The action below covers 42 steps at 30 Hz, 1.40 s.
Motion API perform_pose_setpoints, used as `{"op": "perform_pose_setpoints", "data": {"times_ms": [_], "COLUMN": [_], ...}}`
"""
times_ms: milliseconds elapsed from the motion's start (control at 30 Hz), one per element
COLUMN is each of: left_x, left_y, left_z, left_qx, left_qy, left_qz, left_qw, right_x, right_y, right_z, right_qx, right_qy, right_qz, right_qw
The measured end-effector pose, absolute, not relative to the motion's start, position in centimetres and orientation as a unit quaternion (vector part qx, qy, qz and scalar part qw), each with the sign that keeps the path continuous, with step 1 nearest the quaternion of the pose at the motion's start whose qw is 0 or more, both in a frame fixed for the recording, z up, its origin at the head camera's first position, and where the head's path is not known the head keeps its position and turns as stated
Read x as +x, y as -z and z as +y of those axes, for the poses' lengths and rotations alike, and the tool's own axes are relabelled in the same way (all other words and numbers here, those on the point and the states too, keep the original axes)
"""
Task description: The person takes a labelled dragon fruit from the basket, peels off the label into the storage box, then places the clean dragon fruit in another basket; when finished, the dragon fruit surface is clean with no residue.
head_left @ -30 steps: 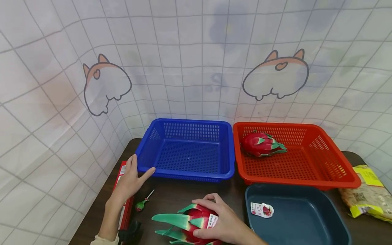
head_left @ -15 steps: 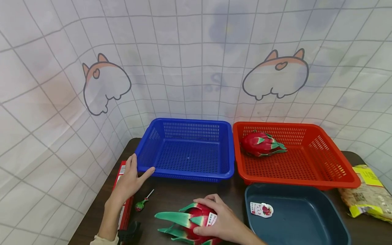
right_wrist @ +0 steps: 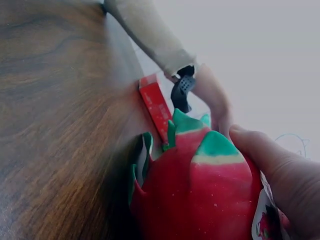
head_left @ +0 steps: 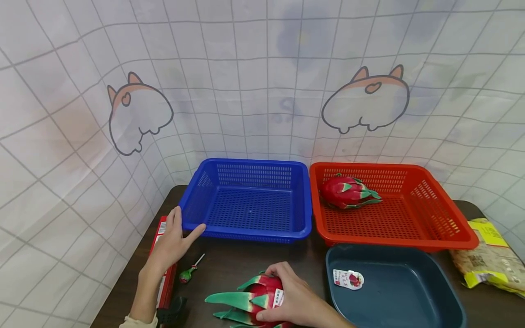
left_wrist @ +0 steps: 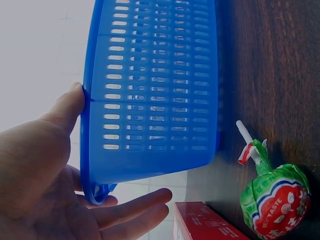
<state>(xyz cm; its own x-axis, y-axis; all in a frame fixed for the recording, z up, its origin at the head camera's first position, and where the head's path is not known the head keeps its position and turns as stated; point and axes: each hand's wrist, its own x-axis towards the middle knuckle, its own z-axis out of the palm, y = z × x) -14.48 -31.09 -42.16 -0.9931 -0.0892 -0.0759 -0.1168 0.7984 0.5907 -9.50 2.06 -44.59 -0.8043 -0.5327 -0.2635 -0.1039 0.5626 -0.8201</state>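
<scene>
Right hand [head_left: 297, 296]: thumb and fingers clamped round the right end of the dragon fruit [head_left: 258, 298].
Dragon fruit: over the near part of the table [head_left: 223, 257] (resting or just raised, cannot tell); long axis roughly left to right, leaf tips left, away from the grip.
Blue basket [head_left: 246, 233]: far side of the fruit, apart from it.
Left hand [head_left: 172, 243]: fingers straight, thumb spread, touching the basket's near left corner; right hand nearer the fruit.

The lollipop wrapper [left_wrist: 276, 205] reads "TASTE" above blurred characters; a barcode [head_left: 162, 226] marks the red box [head_left: 170, 277]; print on the held dragon fruit [head_left: 257, 296], tray label [head_left: 348, 279] and bag [head_left: 490, 259] is too small to read
</scene>
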Motion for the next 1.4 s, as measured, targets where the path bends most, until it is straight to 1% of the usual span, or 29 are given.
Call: {"op": "perform_pose_setpoints", "data": {"times_ms": [167, 333, 400, 467, 533, 600, 667, 700, 767, 900, 1000, 1067, 1200, 1400], "left_x": [-14.7, -14.9, -14.8, -14.7, -14.4, -14.0, -13.4, -13.0, -12.2, -10.4, -9.5, -9.2, -9.1, -9.2], "left_y": [42.3, 42.2, 42.0, 41.8, 41.4, 40.8, 40.1, 39.8, 39.4, 39.7, 40.5, 41.2, 42.6, 43.5], "left_z": [-31.1, -31.0, -30.9, -30.7, -30.0, -29.0, -27.6, -26.8, -25.1, -21.9, -20.0, -19.0, -17.9, -17.5], "left_qx": [-0.054, -0.056, -0.059, -0.051, -0.027, 0.013, 0.069, 0.101, 0.162, 0.265, 0.312, 0.331, 0.365, 0.387], "left_qy": [-0.309, -0.305, -0.289, -0.265, -0.238, -0.226, -0.237, -0.252, -0.283, -0.319, -0.32, -0.316, -0.302, -0.298], "left_qz": [0.949, 0.95, 0.955, 0.963, 0.967, 0.963, 0.955, 0.949, 0.937, 0.91, 0.89, 0.879, 0.861, 0.847], "left_qw": [0.022, 0.027, 0.014, -0.025, -0.087, -0.145, -0.167, -0.163, -0.125, -0.003, 0.087, 0.135, 0.185, 0.209], "right_x": [-9.5, -9.4, -9.4, -9.4, -9.4, -9.5, -9.5, -9.5, -9.3, -8.8, -8.4, -8.2, -8.0, -8.0], "right_y": [44.7, 44.9, 44.9, 44.9, 45.0, 44.9, 44.6, 44.4, 43.9, 43.3, 43.2, 43.2, 43.5, 44.0], "right_z": [2.2, 2.5, 2.6, 2.7, 2.9, 3.1, 3.6, 4.0, 4.7, 6.4, 7.5, 8.1, 8.7, 8.6], "right_qx": [-0.189, -0.216, -0.225, -0.226, -0.219, -0.205, -0.194, -0.19, -0.188, -0.203, -0.232, -0.249, -0.27, -0.291], "right_qy": [0.432, 0.423, 0.419, 0.418, 0.419, 0.424, 0.424, 0.426, 0.431, 0.446, 0.458, 0.466, 0.478, 0.491], "right_qz": [0.849, 0.858, 0.86, 0.86, 0.86, 0.856, 0.855, 0.853, 0.849, 0.839, 0.832, 0.828, 0.821, 0.811], "right_qw": [0.24, 0.196, 0.184, 0.183, 0.191, 0.213, 0.226, 0.233, 0.241, 0.237, 0.211, 0.19, 0.159, 0.127]}}
